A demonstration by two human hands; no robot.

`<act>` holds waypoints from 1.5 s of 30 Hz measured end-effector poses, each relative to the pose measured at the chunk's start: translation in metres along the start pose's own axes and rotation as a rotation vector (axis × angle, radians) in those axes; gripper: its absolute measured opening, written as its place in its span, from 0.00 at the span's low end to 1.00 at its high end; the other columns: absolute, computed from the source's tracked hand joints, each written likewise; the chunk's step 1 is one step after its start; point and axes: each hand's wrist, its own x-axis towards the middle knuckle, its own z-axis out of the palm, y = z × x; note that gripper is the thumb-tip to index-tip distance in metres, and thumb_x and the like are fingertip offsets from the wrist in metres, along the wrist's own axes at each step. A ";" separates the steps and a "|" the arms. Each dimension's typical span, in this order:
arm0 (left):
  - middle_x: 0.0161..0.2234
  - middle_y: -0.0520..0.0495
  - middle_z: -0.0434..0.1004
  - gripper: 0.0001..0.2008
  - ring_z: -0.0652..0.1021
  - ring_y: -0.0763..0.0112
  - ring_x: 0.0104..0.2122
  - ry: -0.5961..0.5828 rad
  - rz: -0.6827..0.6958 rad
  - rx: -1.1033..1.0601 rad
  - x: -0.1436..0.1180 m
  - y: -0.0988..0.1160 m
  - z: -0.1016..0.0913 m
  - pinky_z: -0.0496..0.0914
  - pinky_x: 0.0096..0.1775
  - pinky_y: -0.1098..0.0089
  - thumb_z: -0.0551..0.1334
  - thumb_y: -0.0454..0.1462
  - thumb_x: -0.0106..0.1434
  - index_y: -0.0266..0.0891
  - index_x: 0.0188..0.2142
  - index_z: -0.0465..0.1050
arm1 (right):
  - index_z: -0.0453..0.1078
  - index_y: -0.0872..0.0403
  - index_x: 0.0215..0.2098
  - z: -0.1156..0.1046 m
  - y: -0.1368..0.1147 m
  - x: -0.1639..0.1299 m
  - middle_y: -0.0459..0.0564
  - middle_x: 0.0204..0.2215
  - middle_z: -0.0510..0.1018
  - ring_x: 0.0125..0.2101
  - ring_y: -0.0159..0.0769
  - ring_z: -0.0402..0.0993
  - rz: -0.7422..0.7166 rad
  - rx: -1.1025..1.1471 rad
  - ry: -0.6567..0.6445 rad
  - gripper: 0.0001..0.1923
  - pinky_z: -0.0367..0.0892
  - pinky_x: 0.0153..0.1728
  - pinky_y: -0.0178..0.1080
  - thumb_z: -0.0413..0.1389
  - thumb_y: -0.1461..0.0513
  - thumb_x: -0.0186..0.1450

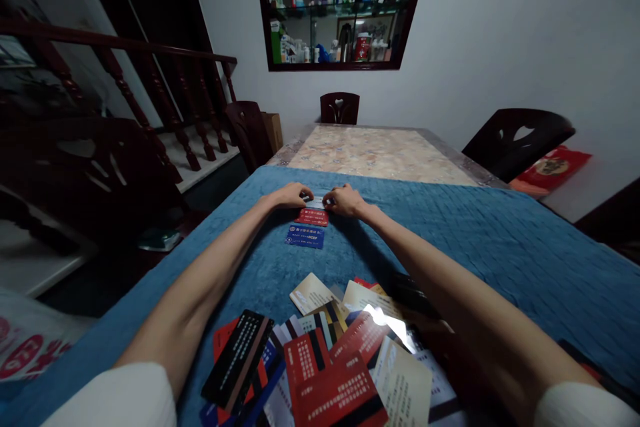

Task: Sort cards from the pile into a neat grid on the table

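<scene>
The left hand (295, 195) and right hand (344, 200), fingers curled nearly together, pinch opposite ends of a pale card (316, 203) on the blue cloth (480, 240) over the surface (385, 150). Just nearer lies a red card (312, 217), then a blue card (305, 237); well nearer, a loose heap of cards (340, 390) overlaps.

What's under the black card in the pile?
Parts of a red card and a blue card stick out around the black card; whatever it fully covers can't be seen.
</scene>
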 end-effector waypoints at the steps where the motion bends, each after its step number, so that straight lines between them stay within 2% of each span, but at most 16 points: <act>1: 0.47 0.46 0.80 0.24 0.78 0.62 0.46 0.002 0.000 0.004 0.000 0.000 0.000 0.71 0.47 0.73 0.59 0.30 0.52 0.38 0.49 0.78 | 0.75 0.43 0.51 0.000 0.000 0.000 0.52 0.54 0.74 0.53 0.53 0.64 -0.001 -0.002 0.002 0.17 0.64 0.46 0.47 0.54 0.57 0.65; 9: 0.46 0.45 0.81 0.24 0.78 0.63 0.46 0.069 0.013 0.051 0.002 0.002 0.010 0.70 0.50 0.71 0.56 0.27 0.52 0.36 0.48 0.78 | 0.76 0.43 0.49 0.001 -0.003 -0.001 0.52 0.54 0.74 0.55 0.55 0.61 -0.001 -0.029 0.014 0.16 0.63 0.47 0.51 0.54 0.57 0.65; 15: 0.50 0.44 0.77 0.20 0.76 0.62 0.49 0.157 0.012 0.092 0.003 0.005 0.014 0.68 0.54 0.69 0.56 0.27 0.52 0.38 0.42 0.80 | 0.74 0.44 0.52 -0.004 -0.008 -0.004 0.53 0.55 0.73 0.56 0.54 0.61 0.010 -0.052 -0.008 0.18 0.63 0.48 0.51 0.53 0.58 0.65; 20: 0.52 0.41 0.73 0.20 0.75 0.61 0.52 0.255 0.001 0.095 -0.007 0.009 0.014 0.68 0.56 0.65 0.56 0.27 0.53 0.36 0.43 0.79 | 0.69 0.46 0.58 -0.010 -0.010 -0.012 0.56 0.57 0.71 0.57 0.55 0.60 0.010 -0.063 -0.003 0.21 0.63 0.48 0.52 0.51 0.57 0.67; 25: 0.50 0.41 0.73 0.18 0.75 0.61 0.50 0.308 0.025 0.085 -0.023 0.019 0.011 0.68 0.56 0.64 0.56 0.27 0.54 0.35 0.41 0.79 | 0.71 0.46 0.56 -0.018 -0.011 -0.025 0.55 0.55 0.73 0.56 0.54 0.60 -0.014 -0.070 0.009 0.19 0.62 0.48 0.50 0.52 0.58 0.67; 34: 0.48 0.40 0.74 0.17 0.75 0.58 0.49 0.356 0.098 0.048 -0.052 0.052 0.013 0.69 0.55 0.61 0.56 0.29 0.54 0.35 0.39 0.80 | 0.72 0.47 0.54 -0.032 -0.009 -0.070 0.54 0.53 0.75 0.54 0.52 0.60 -0.058 -0.077 0.077 0.18 0.60 0.46 0.48 0.51 0.59 0.68; 45: 0.42 0.43 0.78 0.13 0.76 0.60 0.47 0.418 0.253 -0.052 -0.090 0.118 0.021 0.70 0.52 0.60 0.56 0.29 0.58 0.37 0.35 0.79 | 0.74 0.48 0.50 -0.035 0.015 -0.150 0.55 0.49 0.77 0.51 0.49 0.61 -0.049 -0.042 0.176 0.15 0.58 0.42 0.44 0.54 0.60 0.67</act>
